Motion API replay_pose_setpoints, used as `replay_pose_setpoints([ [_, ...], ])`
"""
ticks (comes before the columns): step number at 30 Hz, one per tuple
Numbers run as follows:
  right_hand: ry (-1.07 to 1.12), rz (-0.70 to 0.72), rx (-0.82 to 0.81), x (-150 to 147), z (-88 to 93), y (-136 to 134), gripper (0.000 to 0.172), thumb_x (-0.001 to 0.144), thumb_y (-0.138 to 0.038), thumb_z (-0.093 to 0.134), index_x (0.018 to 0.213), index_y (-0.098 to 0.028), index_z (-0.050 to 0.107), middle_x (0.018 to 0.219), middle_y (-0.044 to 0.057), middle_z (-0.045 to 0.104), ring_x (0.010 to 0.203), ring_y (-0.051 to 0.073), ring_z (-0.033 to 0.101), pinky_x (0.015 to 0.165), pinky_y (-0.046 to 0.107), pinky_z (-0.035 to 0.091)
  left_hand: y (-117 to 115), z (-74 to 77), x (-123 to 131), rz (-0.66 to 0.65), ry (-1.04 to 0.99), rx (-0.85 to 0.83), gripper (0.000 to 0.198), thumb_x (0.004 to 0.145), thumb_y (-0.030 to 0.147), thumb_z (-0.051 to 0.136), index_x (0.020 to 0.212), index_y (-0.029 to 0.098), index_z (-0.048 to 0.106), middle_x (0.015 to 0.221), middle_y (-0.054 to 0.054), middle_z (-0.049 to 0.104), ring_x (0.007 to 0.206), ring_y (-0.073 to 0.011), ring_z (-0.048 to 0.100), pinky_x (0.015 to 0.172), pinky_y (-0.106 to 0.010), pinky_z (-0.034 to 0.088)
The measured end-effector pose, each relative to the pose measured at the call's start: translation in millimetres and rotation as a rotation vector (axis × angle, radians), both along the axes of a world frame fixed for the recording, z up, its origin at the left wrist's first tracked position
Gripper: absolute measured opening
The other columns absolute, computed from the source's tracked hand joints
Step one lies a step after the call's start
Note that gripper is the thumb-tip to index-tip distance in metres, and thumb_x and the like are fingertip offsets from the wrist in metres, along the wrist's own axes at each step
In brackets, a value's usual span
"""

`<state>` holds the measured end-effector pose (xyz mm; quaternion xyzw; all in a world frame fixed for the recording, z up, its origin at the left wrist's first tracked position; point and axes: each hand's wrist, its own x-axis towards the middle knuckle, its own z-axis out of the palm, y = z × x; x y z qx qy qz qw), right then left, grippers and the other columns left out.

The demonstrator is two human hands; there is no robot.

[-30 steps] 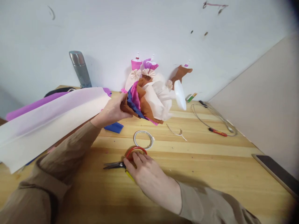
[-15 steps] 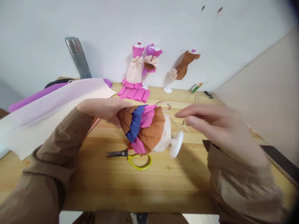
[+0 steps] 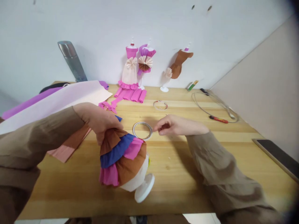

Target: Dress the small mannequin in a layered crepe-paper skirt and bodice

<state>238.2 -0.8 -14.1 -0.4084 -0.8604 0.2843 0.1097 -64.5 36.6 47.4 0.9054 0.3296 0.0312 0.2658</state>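
Observation:
My left hand (image 3: pixel 98 119) grips the top of a small mannequin in a layered crepe-paper dress (image 3: pixel 121 157) of brown, blue and pink, tilted with its white round base (image 3: pixel 144 191) towards me above the wooden table (image 3: pixel 210 174). My right hand (image 3: pixel 177 125) reaches across the table with its fingertips pinched at the edge of a white tape ring (image 3: pixel 142 130). Whether the fingers hold the ring I cannot tell for sure; they touch its right rim.
Three dressed mannequins (image 3: pixel 130 70) stand at the back wall beside a steel flask (image 3: pixel 71 60). Sheets of cream and purple crepe paper (image 3: pixel 53 101) lie at the left. A second tape ring (image 3: pixel 160 105), a cable with a red tool (image 3: pixel 217 119) and a dark phone (image 3: pixel 275 157) lie to the right.
My left hand has brought the dressed mannequin down and nearer to me, covering the scissors. My right hand has left the scissors, swung over, and come down at the white tape ring.

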Motion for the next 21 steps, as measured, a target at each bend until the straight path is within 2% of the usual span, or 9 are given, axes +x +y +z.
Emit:
replay_pose_setpoints([
  [1, -0.041, 0.043, -0.013, -4, -4.2, 4, 0.017, 0.079, -0.022, 0.064, 0.091, -0.018, 0.075, 0.064, -0.002, 0.062, 0.058, 0.011, 0.050, 0.058, 0.024, 0.040, -2, -1.9, 3, -0.151, 0.098, -0.180, 0.044, 0.034, 0.000, 0.079, 0.070, 0.024, 0.072, 0.062, 0.008, 0.069, 0.059, -0.0156, 0.061, 0.055, -0.021, 0.045],
  [3, -0.104, 0.109, -0.032, -8, -10.0, 11, 0.024, 0.077, -0.013, 0.061, 0.095, -0.019, 0.076, 0.063, -0.003, 0.062, 0.056, 0.010, 0.049, 0.056, 0.023, 0.039, -4, -5.8, 9, -0.290, 0.197, -0.286, 0.046, 0.038, -0.004, 0.075, 0.075, 0.024, 0.073, 0.069, 0.007, 0.071, 0.066, -0.0172, 0.063, 0.059, -0.021, 0.044],
  [5, -0.123, 0.127, -0.023, -9, -12.8, 16, 0.032, 0.077, -0.007, 0.055, 0.099, -0.019, 0.076, 0.069, -0.001, 0.066, 0.058, 0.010, 0.052, 0.057, 0.023, 0.040, -3, -9.3, 13, -0.308, 0.246, -0.151, 0.045, 0.041, -0.006, 0.072, 0.075, 0.023, 0.071, 0.075, 0.004, 0.071, 0.073, -0.0190, 0.063, 0.062, -0.022, 0.043],
  [7, -0.116, 0.117, 0.011, -9, -14.7, 18, 0.038, 0.078, -0.004, 0.052, 0.103, -0.018, 0.076, 0.086, 0.003, 0.070, 0.069, 0.012, 0.057, 0.063, 0.023, 0.043, -1, -12.2, 17, -0.339, 0.308, 0.007, 0.041, 0.043, -0.007, 0.070, 0.073, 0.021, 0.069, 0.078, 0.001, 0.071, 0.077, -0.0203, 0.062, 0.065, -0.023, 0.041],
  [10, -0.116, 0.097, 0.067, -10, -21.0, 21, 0.042, 0.080, -0.003, 0.048, 0.107, -0.020, 0.076, 0.103, 0.007, 0.069, 0.082, 0.014, 0.060, 0.073, 0.025, 0.044, 4, -16.4, 25, -0.394, 0.368, 0.123, 0.035, 0.048, -0.007, 0.067, 0.072, 0.019, 0.066, 0.078, -0.003, 0.069, 0.079, -0.0219, 0.061, 0.065, -0.025, 0.040],
  [13, -0.112, 0.060, 0.123, -11, -32.1, 25, 0.036, 0.084, -0.008, 0.048, 0.103, -0.021, 0.077, 0.101, 0.008, 0.066, 0.084, 0.015, 0.058, 0.077, 0.028, 0.044, 12, -23.4, 36, -0.399, 0.372, 0.180, 0.030, 0.053, -0.005, 0.062, 0.072, 0.019, 0.066, 0.077, -0.005, 0.069, 0.080, -0.0227, 0.060, 0.066, -0.026, 0.040],
  [15, -0.096, 0.041, 0.151, -10, -39.2, 29, 0.031, 0.087, -0.014, 0.049, 0.100, -0.021, 0.076, 0.099, 0.007, 0.064, 0.085, 0.016, 0.057, 0.078, 0.028, 0.043, 18, -29.2, 42, -0.389, 0.338, 0.174, 0.034, 0.054, -0.005, 0.058, 0.075, 0.020, 0.068, 0.077, -0.004, 0.070, 0.080, -0.0220, 0.061, 0.068, -0.025, 0.041],
  [19, -0.043, -0.002, 0.162, 2, -45.7, 37, 0.019, 0.082, -0.017, 0.055, 0.087, -0.018, 0.074, 0.097, 0.008, 0.061, 0.082, 0.017, 0.054, 0.077, 0.030, 0.042, 29, -35.3, 42, -0.348, 0.237, 0.058, 0.060, 0.050, -0.006, 0.056, 0.099, 0.025, 0.073, 0.100, -0.003, 0.075, 0.093, -0.0222, 0.065, 0.078, -0.025, 0.045],
  [21, 0.001, -0.047, 0.161, 10, -45.5, 41, 0.012, 0.078, -0.017, 0.058, 0.079, -0.016, 0.070, 0.097, 0.009, 0.061, 0.083, 0.018, 0.054, 0.077, 0.031, 0.041, 33, -32.4, 37, -0.298, 0.190, 0.025, 0.060, 0.053, -0.003, 0.061, 0.104, 0.026, 0.073, 0.109, -0.003, 0.074, 0.100, -0.0223, 0.066, 0.083, -0.025, 0.046],
])
